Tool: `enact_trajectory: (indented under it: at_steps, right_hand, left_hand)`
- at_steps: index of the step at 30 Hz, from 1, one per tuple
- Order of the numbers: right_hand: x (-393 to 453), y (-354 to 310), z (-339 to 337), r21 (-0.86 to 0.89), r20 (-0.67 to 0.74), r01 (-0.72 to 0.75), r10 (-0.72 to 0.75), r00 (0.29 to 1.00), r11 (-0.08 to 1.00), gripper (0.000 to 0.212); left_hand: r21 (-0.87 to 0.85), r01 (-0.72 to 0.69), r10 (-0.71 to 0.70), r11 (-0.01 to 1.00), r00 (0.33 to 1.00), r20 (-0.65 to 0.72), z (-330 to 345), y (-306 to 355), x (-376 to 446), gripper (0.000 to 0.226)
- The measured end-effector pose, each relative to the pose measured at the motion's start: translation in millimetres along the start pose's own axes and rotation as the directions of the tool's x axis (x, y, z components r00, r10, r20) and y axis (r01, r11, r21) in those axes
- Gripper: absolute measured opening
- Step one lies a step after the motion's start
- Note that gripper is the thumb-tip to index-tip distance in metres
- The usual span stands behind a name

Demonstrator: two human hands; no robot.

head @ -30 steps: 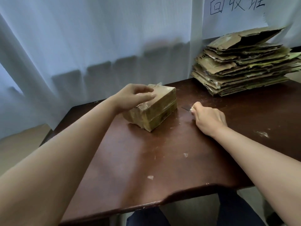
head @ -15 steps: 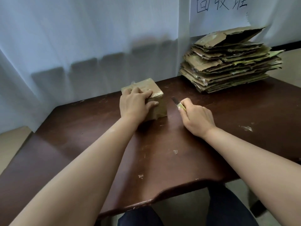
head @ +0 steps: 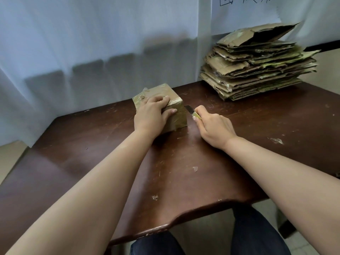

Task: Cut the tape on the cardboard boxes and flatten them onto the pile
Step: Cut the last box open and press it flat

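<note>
Brown cardboard, small squat box (head: 166,105) wrapped in shiny clear tape, standing near the far edge of the dark scratched wooden table (head: 184,162), now turned square-on where a second ago it sat skewed. Gripped from above by the left hand (head: 152,115), fingers curled over the top, thumb pressed along the near face. Just beside its right face, the yellow-handled utility knife (head: 192,112), blade out and pointing at the box's upper right edge, nearly touching, clenched in the right hand (head: 215,129); half a second back, blade farther off. Judging by that: box steadied, cut about to begin, tape not yet slit, flattening not yet started. Well apart at the far right corner, tall pile of flattened brown cardboard sheets (head: 257,65). Scattered over the tabletop, small pale tape scraps (head: 276,141). Behind, sheer white curtain (head: 82,43) and a white paper sign with handwritten characters (head: 244,11)
</note>
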State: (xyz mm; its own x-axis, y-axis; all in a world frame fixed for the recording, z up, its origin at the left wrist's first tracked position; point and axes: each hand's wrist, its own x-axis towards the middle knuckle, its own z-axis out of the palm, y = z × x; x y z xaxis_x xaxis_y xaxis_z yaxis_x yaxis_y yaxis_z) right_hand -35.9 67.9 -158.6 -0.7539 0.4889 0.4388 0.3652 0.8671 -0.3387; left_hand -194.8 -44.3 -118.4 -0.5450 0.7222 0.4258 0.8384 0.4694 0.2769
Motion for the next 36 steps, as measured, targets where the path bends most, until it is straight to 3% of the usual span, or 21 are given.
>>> enact_trajectory:
  at_steps: [28, 36]
  right_hand:
    - [-1.8, -2.0, 0.6, -0.041, -0.018, 0.046, -0.047, 0.999, 0.998, 0.026]
    - [-1.3, -9.7, 5.5, -0.144, -0.02, 0.042, -0.045, 0.999, 0.989, 0.025]
  left_hand:
    - [0.041, 0.023, -0.024, 0.999, 0.999, 0.024, -0.8, -0.4, -1.5, 0.048]
    - [0.188, 0.057, -0.054, 0.98, 0.998, -0.02, -3.4, 10.8, -5.8, 0.044]
